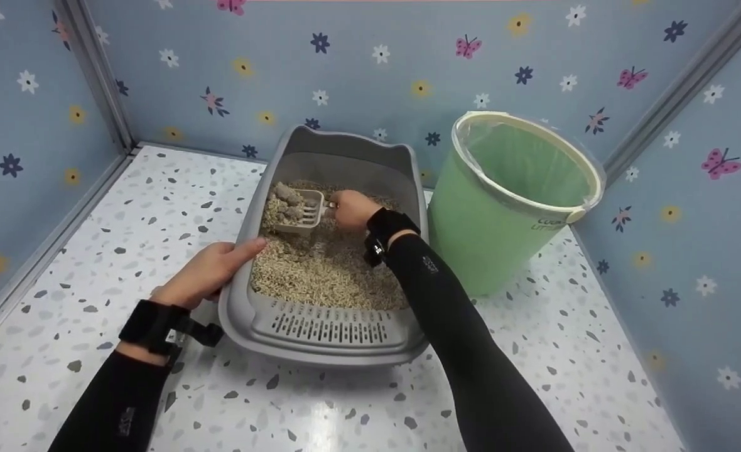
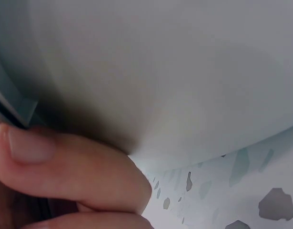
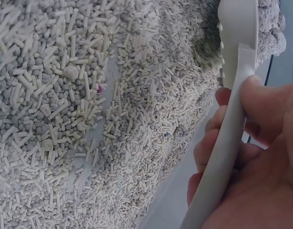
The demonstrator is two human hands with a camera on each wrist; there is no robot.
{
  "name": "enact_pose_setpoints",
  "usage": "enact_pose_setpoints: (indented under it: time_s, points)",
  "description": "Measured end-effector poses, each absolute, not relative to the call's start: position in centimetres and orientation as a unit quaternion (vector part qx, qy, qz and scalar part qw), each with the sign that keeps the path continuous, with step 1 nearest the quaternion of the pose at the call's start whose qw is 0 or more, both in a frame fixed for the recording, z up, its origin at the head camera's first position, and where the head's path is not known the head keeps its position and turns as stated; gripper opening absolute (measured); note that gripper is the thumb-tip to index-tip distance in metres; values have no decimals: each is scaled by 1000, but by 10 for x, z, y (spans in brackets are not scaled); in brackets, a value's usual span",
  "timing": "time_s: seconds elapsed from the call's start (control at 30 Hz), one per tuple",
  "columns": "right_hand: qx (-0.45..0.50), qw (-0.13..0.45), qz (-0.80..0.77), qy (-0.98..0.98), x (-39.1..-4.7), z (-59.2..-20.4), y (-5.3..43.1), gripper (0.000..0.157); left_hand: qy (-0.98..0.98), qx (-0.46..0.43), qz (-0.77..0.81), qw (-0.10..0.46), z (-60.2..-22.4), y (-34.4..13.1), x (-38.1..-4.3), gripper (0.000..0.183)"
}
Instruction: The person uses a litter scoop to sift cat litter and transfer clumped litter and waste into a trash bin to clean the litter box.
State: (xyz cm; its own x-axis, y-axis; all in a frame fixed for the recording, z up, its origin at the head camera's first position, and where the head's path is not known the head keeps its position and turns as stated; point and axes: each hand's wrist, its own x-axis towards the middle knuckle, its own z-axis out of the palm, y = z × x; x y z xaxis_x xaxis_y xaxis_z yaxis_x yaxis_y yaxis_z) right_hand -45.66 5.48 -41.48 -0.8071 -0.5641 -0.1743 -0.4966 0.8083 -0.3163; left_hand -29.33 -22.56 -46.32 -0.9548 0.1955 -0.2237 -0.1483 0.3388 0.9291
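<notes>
A grey litter box (image 1: 326,351) filled with pellet litter (image 1: 326,276) stands on the speckled surface. My right hand (image 1: 353,210) grips the handle of a beige litter scoop (image 1: 311,213), fingers wrapped round it in the right wrist view. Grey clumps (image 1: 287,198) and loose pellets sit in the scoop, which is over the litter near the box's left wall. My left hand (image 1: 210,270) holds the box's left rim, thumb on top; in the left wrist view the curled fingers (image 2: 75,167) lie under the rim against the outer wall.
A green waste bin (image 1: 490,232) with a clear liner (image 1: 534,144) over its rim stands right of the litter box, close beside it. Flower-patterned panels (image 1: 370,69) enclose the back and both sides. The white speckled surface (image 1: 125,251) extends around the box.
</notes>
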Motion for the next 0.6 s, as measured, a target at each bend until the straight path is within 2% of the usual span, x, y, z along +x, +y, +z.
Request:
enact_pose_setpoints:
  time_s: [0.33,0.6]
  points:
    - [-280,123,-143,941,-455,-413,56,21,805,11,572,157,-461,-225,-292,88]
    - [-282,122,-174,936,-454,-408,63,24,809,11,565,160,-463,-226,-293,87]
